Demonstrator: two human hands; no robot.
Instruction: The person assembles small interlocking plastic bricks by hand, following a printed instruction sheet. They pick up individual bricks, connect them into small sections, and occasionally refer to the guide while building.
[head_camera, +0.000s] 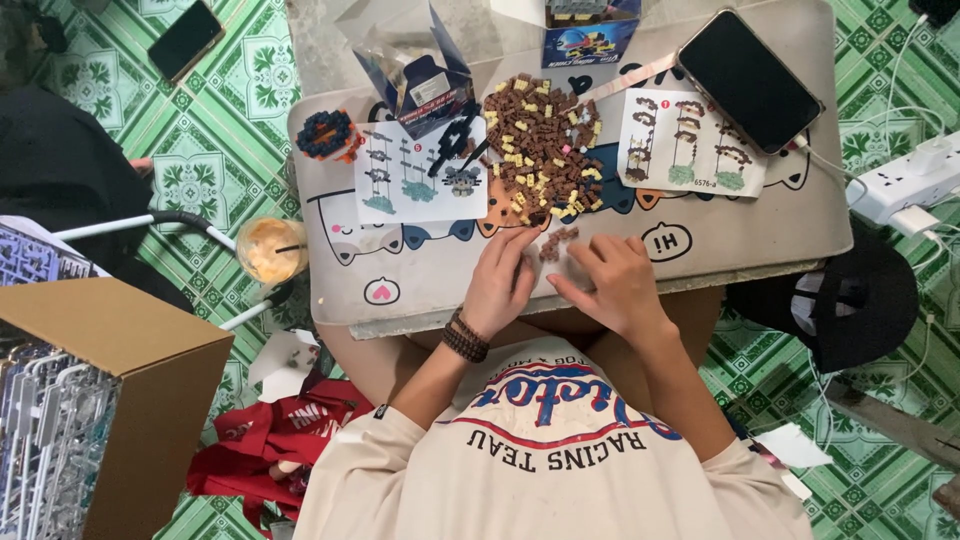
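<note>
- Your left hand (503, 283) lies on the worktop (400, 275) with its fingers (520, 245) stretched out and slightly apart. The tips rest just beside a small cluster of joined brown bricks (558, 243), and nothing is clamped in them.
- Your right hand (612, 287) sits on the other side of that cluster with its fingers (590, 262) curled towards it. I cannot tell whether they pinch a brick or only touch the surface.
- The brown cluster lies flat on the worktop between your two hands, near the front edge.
- Just beyond it is a heap of loose brown and yellow bricks (537, 145), spread between two picture instruction sheets, one to your left (420, 175) and one to your right (690, 140).
- A black tool-like piece (455, 138) rests on the left sheet, and a small dark blue and orange brick model (328, 135) stands at the far left of the worktop.
- A dark phone (750, 80) lies at the far right corner, and an iced drink cup (272, 250) stands off the worktop on your left.
- Judging by this, the work looks early. Only a few bricks are joined, and most are still loose in the heap.
</note>
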